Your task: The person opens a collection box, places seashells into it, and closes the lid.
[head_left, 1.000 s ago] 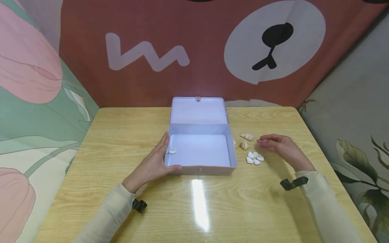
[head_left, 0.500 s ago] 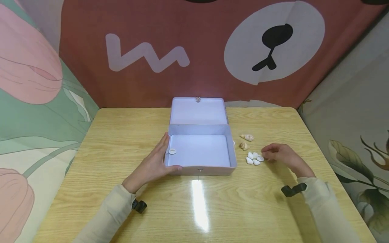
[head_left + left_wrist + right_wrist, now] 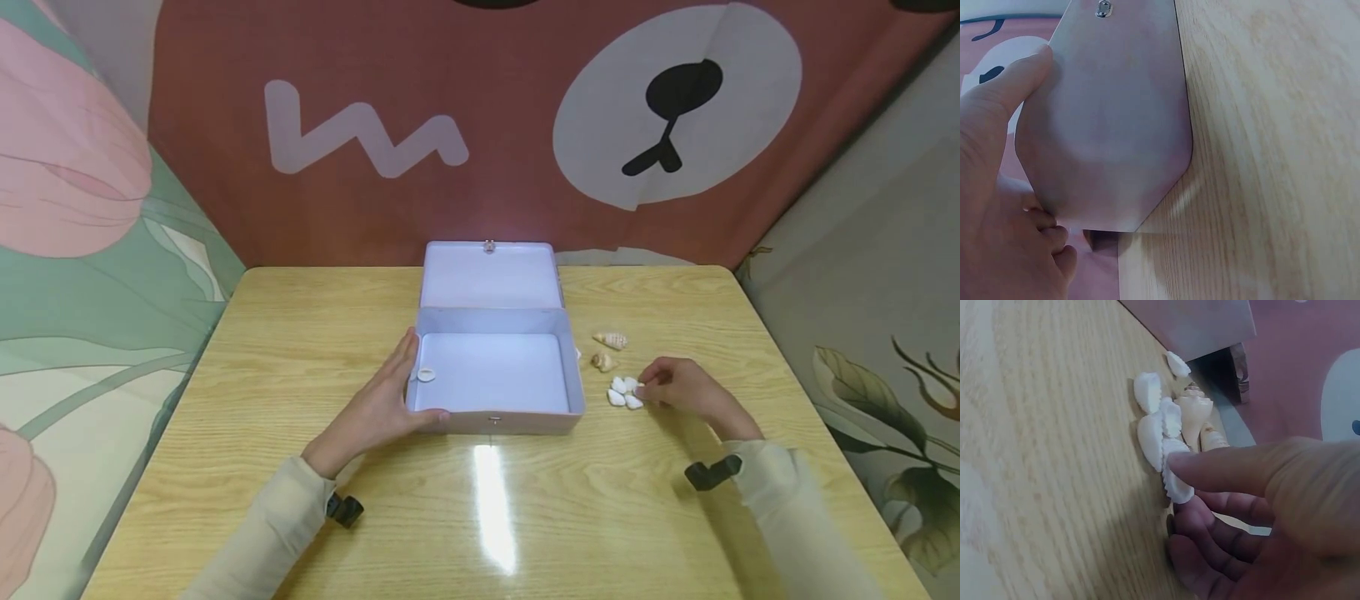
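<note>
While the left hand (image 3: pixel 372 398) grips the near left corner of the open box (image 3: pixel 498 371), a small white oval piece (image 3: pixel 426 375) lies inside by its left wall. Right of the box, the right hand (image 3: pixel 686 393) pinches a white shell (image 3: pixel 1177 484), grip nearly closed. Counter (image 3: pixel 315 333) extends left of the box.

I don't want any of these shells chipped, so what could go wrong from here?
The right hand pinches a white shell crowded against other white shells, so lifting it might scatter them. If the left hand pushes the box, that may knock the small pale shell lying close beside it.
</note>
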`<state>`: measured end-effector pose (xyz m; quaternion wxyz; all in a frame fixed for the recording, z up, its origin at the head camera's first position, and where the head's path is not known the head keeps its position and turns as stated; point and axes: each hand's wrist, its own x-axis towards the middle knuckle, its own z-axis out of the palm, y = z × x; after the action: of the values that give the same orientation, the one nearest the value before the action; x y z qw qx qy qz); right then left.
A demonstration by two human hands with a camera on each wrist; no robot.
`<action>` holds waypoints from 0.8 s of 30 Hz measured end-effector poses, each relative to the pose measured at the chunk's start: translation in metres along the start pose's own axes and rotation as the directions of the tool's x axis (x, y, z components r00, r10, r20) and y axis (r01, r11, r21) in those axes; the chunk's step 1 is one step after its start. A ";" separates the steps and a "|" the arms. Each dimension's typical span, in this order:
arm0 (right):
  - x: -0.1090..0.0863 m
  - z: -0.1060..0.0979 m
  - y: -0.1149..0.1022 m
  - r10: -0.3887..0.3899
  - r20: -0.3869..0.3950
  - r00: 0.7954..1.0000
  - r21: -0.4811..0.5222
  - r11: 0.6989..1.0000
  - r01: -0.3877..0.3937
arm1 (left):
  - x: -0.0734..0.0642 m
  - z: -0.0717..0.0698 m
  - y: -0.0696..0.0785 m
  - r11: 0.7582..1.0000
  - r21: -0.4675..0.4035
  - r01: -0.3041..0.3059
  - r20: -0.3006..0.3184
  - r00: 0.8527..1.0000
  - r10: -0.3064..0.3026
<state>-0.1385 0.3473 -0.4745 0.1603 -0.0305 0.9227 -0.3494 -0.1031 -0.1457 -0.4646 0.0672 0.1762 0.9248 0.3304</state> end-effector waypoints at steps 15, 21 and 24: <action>-0.004 -0.003 0.003 0.018 -0.027 0.999 0.058 0.998 -0.016 | 0.000 0.000 -0.002 1.000 0.008 -0.007 -0.006 1.000 0.007; -0.005 -0.007 0.008 0.065 -0.062 0.996 0.129 0.990 -0.057 | -0.001 -0.001 0.000 1.000 -0.004 -0.001 -0.005 1.000 0.001; -0.005 -0.009 0.011 0.093 -0.068 0.993 0.198 0.977 -0.078 | 0.000 -0.002 0.001 1.000 -0.008 -0.002 -0.004 1.000 0.002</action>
<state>-0.1356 0.3620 -0.4738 0.1417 0.0385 0.8900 -0.4316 -0.1030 -0.1462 -0.4627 0.0656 0.1762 0.9234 0.3347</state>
